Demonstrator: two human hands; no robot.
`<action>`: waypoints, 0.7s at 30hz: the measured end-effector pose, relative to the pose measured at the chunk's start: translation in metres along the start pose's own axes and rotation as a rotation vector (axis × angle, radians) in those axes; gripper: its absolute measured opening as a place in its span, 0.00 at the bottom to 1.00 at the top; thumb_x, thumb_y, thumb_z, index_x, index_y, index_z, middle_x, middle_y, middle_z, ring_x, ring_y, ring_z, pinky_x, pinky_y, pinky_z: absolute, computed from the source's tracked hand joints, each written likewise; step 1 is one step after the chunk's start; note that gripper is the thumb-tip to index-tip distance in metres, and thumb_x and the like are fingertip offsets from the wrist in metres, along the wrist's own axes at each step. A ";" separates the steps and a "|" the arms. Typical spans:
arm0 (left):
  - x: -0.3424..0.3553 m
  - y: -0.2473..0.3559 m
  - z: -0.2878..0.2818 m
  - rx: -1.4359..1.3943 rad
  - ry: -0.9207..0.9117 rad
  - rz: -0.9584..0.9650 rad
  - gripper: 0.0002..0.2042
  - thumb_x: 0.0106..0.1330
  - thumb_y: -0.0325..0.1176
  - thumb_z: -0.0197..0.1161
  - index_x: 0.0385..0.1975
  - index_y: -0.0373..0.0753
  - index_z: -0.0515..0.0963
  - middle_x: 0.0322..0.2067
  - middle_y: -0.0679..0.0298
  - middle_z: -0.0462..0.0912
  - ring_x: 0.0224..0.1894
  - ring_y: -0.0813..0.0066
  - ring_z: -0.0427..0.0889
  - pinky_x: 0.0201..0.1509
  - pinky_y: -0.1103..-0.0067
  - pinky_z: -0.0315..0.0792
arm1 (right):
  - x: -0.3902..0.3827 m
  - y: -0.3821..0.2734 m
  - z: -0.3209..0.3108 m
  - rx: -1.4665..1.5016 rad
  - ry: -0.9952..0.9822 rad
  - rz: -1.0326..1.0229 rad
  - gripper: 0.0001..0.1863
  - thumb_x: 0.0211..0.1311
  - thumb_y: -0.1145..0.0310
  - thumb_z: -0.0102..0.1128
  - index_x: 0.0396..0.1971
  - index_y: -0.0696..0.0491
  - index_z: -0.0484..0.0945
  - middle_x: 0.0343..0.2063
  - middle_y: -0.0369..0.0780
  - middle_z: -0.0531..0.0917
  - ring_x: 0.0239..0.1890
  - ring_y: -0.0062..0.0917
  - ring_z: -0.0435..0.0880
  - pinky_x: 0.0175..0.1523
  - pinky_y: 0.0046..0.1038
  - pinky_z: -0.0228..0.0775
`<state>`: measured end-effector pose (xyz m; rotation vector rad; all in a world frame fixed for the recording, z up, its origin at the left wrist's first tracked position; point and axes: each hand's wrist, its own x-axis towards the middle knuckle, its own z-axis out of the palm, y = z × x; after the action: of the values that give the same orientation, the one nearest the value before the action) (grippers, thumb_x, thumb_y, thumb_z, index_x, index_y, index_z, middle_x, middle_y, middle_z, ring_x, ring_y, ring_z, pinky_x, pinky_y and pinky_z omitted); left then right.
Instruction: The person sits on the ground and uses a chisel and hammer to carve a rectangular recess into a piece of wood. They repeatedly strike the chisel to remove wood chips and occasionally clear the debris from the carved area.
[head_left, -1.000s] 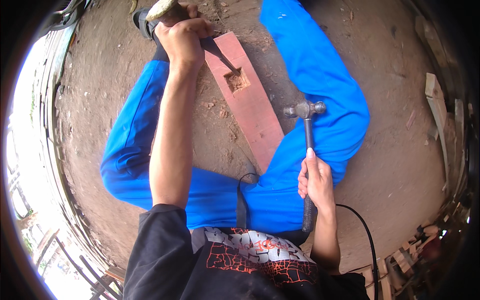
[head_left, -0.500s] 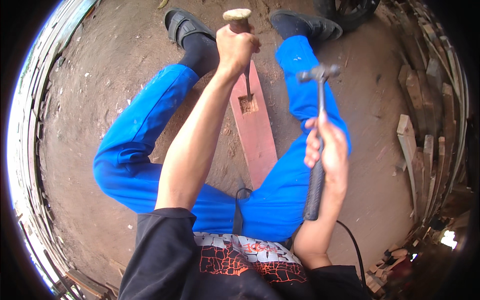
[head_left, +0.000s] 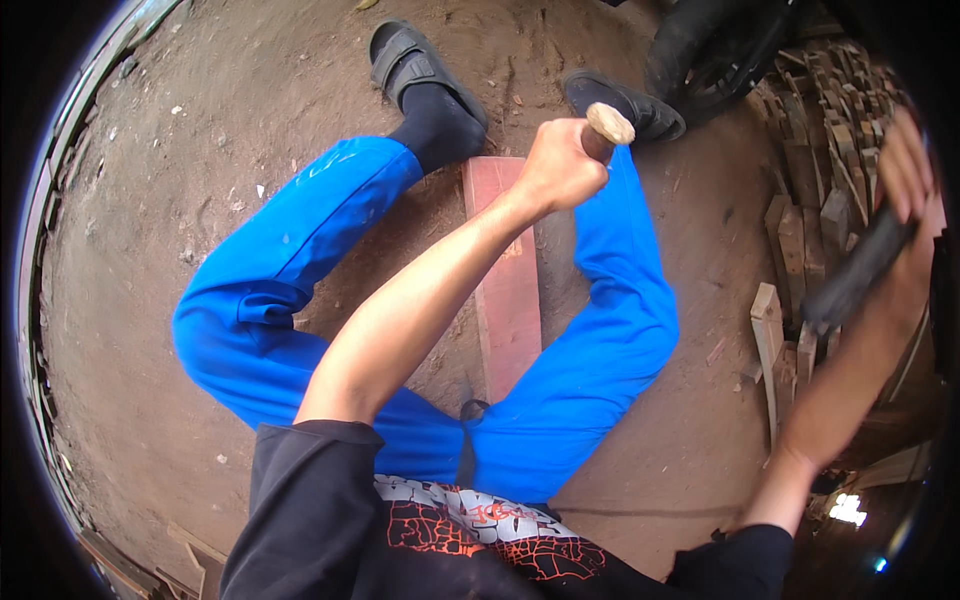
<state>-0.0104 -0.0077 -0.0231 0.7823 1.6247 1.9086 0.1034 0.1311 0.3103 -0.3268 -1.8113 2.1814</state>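
Observation:
My left hand (head_left: pixel 565 168) is closed round the handle of a chisel (head_left: pixel 610 124), whose pale, battered butt end points up. The hand and forearm cover its blade and the spot below it. Under that arm a reddish wooden beam (head_left: pixel 508 310) lies on the ground between my legs; the square recess in it is hidden now. Far out to the right, my right hand (head_left: pixel 908 175) is raised and wrapped round the dark grip of a hammer (head_left: pixel 860 268). The hammer's head is out of sight past the picture's dark rim.
Stacked timber offcuts (head_left: pixel 800 240) line the right side. A black wheel (head_left: pixel 705 50) stands at the upper right, close to my sandalled right foot (head_left: pixel 630 105). My blue-trousered legs flank the beam on bare earth (head_left: pixel 140 300). Planks (head_left: pixel 130 560) lie at the lower left.
My right hand has swung the hammer far out to the right. My left hand has shifted right and down in the picture with the chisel, and its forearm now covers the recess.

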 end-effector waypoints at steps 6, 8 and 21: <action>-0.006 0.011 -0.022 -0.085 -0.054 -0.092 0.06 0.44 0.23 0.62 0.23 0.30 0.76 0.22 0.48 0.81 0.28 0.60 0.85 0.34 0.67 0.75 | -0.221 0.081 0.007 -0.791 0.193 0.857 0.11 0.76 0.64 0.51 0.29 0.47 0.71 0.14 0.27 0.68 0.14 0.10 0.67 0.17 0.18 0.57; 0.002 0.003 -0.016 -0.145 -0.035 -0.094 0.06 0.45 0.24 0.63 0.23 0.31 0.77 0.22 0.48 0.81 0.30 0.58 0.85 0.35 0.66 0.75 | -0.297 0.128 0.030 -0.549 0.380 1.234 0.12 0.76 0.59 0.52 0.31 0.47 0.71 0.14 0.27 0.67 0.13 0.12 0.67 0.16 0.20 0.56; 0.005 0.021 -0.042 -0.120 0.078 -0.009 0.03 0.48 0.18 0.58 0.21 0.33 0.74 0.18 0.65 0.77 0.21 0.79 0.78 0.25 0.77 0.72 | -0.364 0.314 0.058 -0.129 0.598 1.002 0.16 0.75 0.60 0.55 0.31 0.56 0.68 0.13 0.33 0.68 0.11 0.16 0.67 0.16 0.22 0.60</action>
<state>-0.0442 -0.0361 -0.0069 0.6583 1.5390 2.0321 0.3997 -0.1060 0.0091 -2.0149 -1.5605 2.0611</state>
